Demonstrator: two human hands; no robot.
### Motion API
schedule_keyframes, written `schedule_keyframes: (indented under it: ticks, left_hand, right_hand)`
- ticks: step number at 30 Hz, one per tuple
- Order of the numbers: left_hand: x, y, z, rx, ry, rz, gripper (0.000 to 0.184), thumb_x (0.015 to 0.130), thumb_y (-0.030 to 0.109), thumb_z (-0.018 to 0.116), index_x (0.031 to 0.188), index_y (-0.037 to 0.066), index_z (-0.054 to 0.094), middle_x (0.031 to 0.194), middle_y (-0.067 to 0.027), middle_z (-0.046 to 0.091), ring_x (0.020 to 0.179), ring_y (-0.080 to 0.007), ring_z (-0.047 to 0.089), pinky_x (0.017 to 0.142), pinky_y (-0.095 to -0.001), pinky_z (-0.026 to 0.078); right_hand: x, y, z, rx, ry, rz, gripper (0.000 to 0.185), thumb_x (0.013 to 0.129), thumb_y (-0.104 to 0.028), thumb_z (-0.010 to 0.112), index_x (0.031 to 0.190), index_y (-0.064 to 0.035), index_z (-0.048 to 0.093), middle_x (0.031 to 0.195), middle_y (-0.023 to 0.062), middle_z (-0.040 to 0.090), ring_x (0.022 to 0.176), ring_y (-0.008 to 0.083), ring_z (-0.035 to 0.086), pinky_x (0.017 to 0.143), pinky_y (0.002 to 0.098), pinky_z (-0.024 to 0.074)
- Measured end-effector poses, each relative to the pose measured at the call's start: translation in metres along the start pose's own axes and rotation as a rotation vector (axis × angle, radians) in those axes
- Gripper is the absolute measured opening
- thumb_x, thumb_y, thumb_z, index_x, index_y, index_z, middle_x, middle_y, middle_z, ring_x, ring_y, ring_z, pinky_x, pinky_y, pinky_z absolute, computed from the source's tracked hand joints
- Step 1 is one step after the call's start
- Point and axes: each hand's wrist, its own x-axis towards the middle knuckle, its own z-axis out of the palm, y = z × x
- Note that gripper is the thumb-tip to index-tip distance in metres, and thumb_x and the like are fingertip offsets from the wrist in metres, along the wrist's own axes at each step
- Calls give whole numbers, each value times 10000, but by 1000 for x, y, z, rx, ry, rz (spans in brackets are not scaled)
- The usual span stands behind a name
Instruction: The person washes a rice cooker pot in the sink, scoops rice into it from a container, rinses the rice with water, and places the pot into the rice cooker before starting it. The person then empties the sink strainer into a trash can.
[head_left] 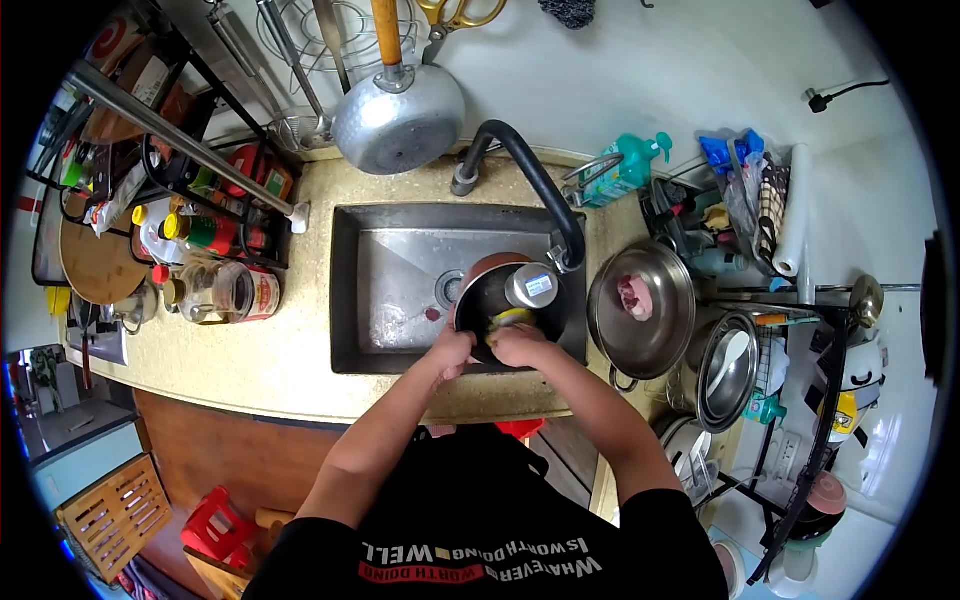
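Note:
A dark pot (484, 283) with a reddish-brown outside rests tilted in the right part of the metal sink (395, 260). My left hand (453, 350) is closed on the pot's near left rim. Inside the pot, my right hand (518, 345) is closed round a yellow-green scrubbing pad (514, 319), partly hidden by the fingers. A silvery round container with a white label (539, 285) is at the pot's right side, under the black faucet (540, 175). A small reddish bit lies near the drain (449, 289).
Right of the sink, a steel pan (610, 325) holds a piece of raw meat (635, 297). A green soap bottle (615, 172) stands behind it. Bottles and jars (225, 292) line the left counter. A silver wok (400, 120) hangs above the sink.

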Motion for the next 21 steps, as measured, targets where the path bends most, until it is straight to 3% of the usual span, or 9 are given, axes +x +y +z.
schedule_keyframes:
  ticks: [4, 6, 8, 10, 12, 13, 16, 18, 21]
  left_hand:
    - [-9, 0, -2, -196, -61, -83, 472, 795, -94, 491, 1259, -15, 466, 983, -172, 592, 777, -325, 666, 555, -409, 591]
    - [-19, 4, -2, -171, -41, -113, 380, 786, -104, 473, 1165, -69, 475, 976, -214, 585, 781, -365, 660, 602, -485, 602]
    - [-24, -1, -6, -165, -2, -136, 317, 781, -111, 459, 1097, -91, 482, 947, -231, 582, 754, -389, 655, 620, -530, 609]
    - [-20, -5, -10, -174, 41, -138, 281, 780, -117, 450, 1056, -83, 488, 897, -221, 582, 694, -397, 650, 610, -543, 612]
    - [-22, -2, -13, -220, 87, -46, 285, 772, -115, 451, 1052, -79, 492, 883, -215, 582, 670, -392, 644, 605, -548, 611]
    - [-24, -2, -14, -242, 107, -8, 287, 768, -114, 451, 1049, -78, 494, 876, -213, 583, 659, -390, 641, 602, -550, 611]
    - [-33, 12, -15, -102, 88, -10, 322, 758, -110, 451, 1073, -64, 503, 892, -207, 587, 673, -373, 644, 587, -526, 610]
    - [-44, 18, -18, 47, 95, -23, 335, 752, -107, 463, 1079, -57, 514, 901, -197, 593, 696, -350, 652, 580, -488, 608]
    - [-50, 12, -33, -10, 109, -71, 323, 750, -110, 487, 1068, -67, 522, 915, -191, 595, 709, -351, 659, 583, -466, 617]
  right_hand:
    - [28, -8, 14, 215, 384, -401, 212, 857, -189, 552, 942, -30, 663, 1100, 220, 596, 1074, 389, 573, 888, 440, 470]
    - [34, -12, 9, 118, 626, -412, 196, 864, -193, 546, 912, -28, 641, 1108, 196, 550, 1061, 398, 546, 898, 444, 457]
    - [41, -8, -4, -43, 654, -249, 217, 881, -212, 541, 931, -14, 613, 1159, 210, 556, 1048, 382, 556, 883, 452, 452]
    - [63, 8, -14, 273, 735, 147, 226, 886, -230, 542, 912, -22, 627, 1012, 222, 624, 952, 398, 592, 832, 459, 465]
    - [51, 16, -6, 325, 827, 32, 214, 866, -228, 566, 895, -34, 653, 839, 221, 655, 809, 434, 613, 753, 479, 478]
    - [44, 6, -1, 306, 674, 218, 161, 850, -189, 591, 887, -65, 688, 813, 180, 684, 729, 425, 635, 712, 493, 504]
    - [35, -18, 29, -244, 319, -34, 152, 841, -122, 568, 868, -70, 708, 907, 146, 689, 780, 363, 672, 763, 478, 541]
    - [36, -34, 28, -113, 495, -319, 184, 843, -92, 527, 805, -52, 702, 960, 143, 648, 860, 347, 674, 744, 475, 544]
    - [50, -37, 13, -116, 632, -261, 160, 838, -114, 554, 819, -79, 708, 965, 130, 624, 906, 321, 663, 723, 432, 556]
